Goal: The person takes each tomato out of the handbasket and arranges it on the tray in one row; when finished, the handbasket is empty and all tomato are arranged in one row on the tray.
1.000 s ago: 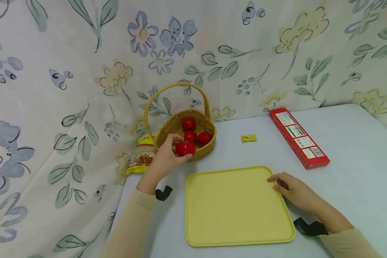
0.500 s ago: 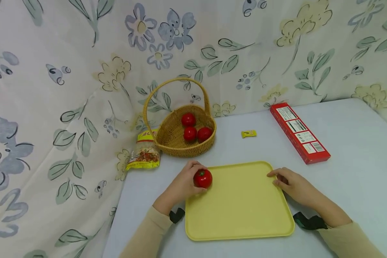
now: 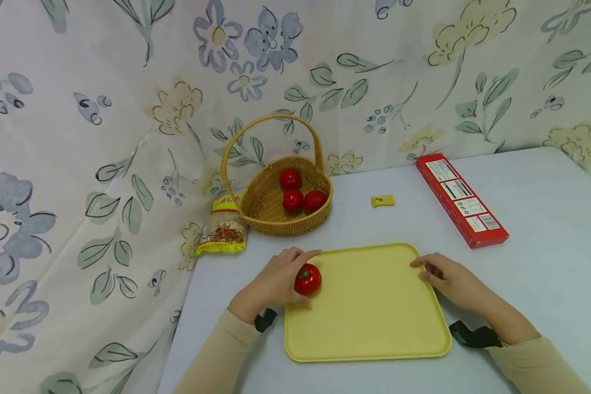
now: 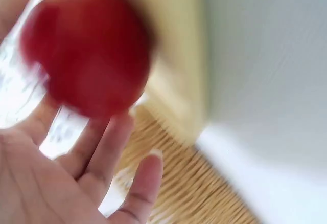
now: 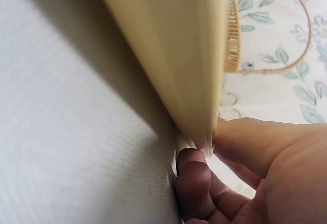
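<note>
A red tomato (image 3: 308,279) with a green stem top sits at the left end of the yellow tray (image 3: 364,306). My left hand (image 3: 282,279) is spread around its left side, thumb in front and fingers behind. In the left wrist view the fingers are loosely extended and the tomato (image 4: 92,52) shows beyond the palm, close to the fingertips. At the tray's far right corner my right hand (image 3: 450,282) pinches the rim. The right wrist view shows curled fingers (image 5: 194,183) low against the tray's edge (image 5: 168,45), with the rim between them and another digit.
Behind the tray stands a wicker basket (image 3: 261,210) with a tall handle and three tomatoes (image 3: 293,200) inside. A yellow-ended food bag (image 3: 224,227) leans left of it. A small yellow packet (image 3: 383,201) and a long red box (image 3: 463,200) lie to the right, before a floral curtain (image 3: 128,137).
My left hand has brought the tomato from the basket down onto the tray's left end, and its fingers have spread away from it. My right hand stays at the tray corner.
</note>
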The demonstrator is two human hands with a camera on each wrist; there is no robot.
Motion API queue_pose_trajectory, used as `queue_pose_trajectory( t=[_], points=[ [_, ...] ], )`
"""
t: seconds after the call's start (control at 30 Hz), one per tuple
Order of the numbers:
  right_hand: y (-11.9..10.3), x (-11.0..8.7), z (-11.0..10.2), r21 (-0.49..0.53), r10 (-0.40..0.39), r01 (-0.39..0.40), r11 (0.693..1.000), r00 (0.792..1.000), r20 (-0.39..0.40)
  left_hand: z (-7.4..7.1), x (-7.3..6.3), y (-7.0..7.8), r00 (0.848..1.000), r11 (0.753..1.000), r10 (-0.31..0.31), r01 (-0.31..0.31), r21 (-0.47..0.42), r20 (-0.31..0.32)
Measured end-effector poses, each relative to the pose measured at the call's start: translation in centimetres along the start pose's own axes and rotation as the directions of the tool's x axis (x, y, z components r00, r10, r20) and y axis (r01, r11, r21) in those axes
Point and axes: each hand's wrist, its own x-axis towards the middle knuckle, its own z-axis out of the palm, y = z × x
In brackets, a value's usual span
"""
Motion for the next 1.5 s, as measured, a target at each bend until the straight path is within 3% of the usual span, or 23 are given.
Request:
queue_pose_trajectory(
  t=[0.1, 0.23, 0.37, 0.5, 0.6, 0.7, 0.93, 1.03, 1.2, 1.33, 1.5],
  points=[
    [0.0, -0.1, 0.0, -0.005, -0.010, 0.010, 1.000, 1.000, -0.007, -2.8, -0.2, 0.0, 0.999, 0.998, -0.023, 0.022, -0.057, -0.023],
    [0.1, -0.3, 0.2, -0.013, -0.014, 0.014, 1.000, 1.000, -0.009, -7.5, 0.4, -1.0, 0.992, 0.989, -0.066, 0.051, -0.138, -0.107],
    [0.2, -0.5, 0.2, -0.013, 0.003, -0.003, 1.000, 1.000, -0.006, -10.9, 3.2, -3.0, 0.982, 0.976, -0.137, 0.111, -0.186, -0.130],
    [0.1, -0.4, 0.3, -0.002, -0.004, 0.004, 1.000, 1.000, -0.013, -12.9, 7.1, -5.1, 0.986, 0.980, -0.158, 0.150, -0.134, -0.057],
    [0.2, -0.5, 0.4, 0.006, -0.018, 0.018, 1.000, 1.000, -0.023, -13.2, 10.0, -6.0, 0.988, 0.987, -0.153, 0.154, -0.042, 0.032],
    [0.3, -0.6, 0.4, -0.001, -0.023, 0.023, 1.000, 0.999, -0.026, -13.1, 12.0, -6.4, 0.978, 0.984, -0.180, 0.180, 0.014, 0.104],
    [0.5, -0.6, 0.0, -0.001, -0.016, 0.016, 1.000, 1.000, -0.016, -11.6, 13.8, -7.0, 0.941, 0.963, -0.260, 0.238, 0.123, 0.218],
    [0.7, -0.6, 0.0, 0.001, -0.015, 0.015, 1.000, 1.000, -0.016, -11.0, 13.9, -7.1, 0.930, 0.950, -0.295, 0.260, 0.174, 0.221],
    [0.5, -0.6, 0.0, -0.003, -0.005, 0.005, 1.000, 1.000, -0.013, -10.2, 13.5, -7.3, 0.916, 0.944, -0.330, 0.316, 0.096, 0.226],
    [0.2, -0.7, 0.0, -0.004, 0.005, -0.005, 1.000, 1.000, -0.011, -10.0, 13.3, -7.5, 0.926, 0.946, -0.322, 0.323, 0.028, 0.196],
    [0.2, -0.6, -0.1, 0.000, 0.002, -0.002, 1.000, 1.000, -0.003, -10.5, 12.6, -7.8, 0.948, 0.952, -0.305, 0.304, 0.029, 0.088]
  ],
)
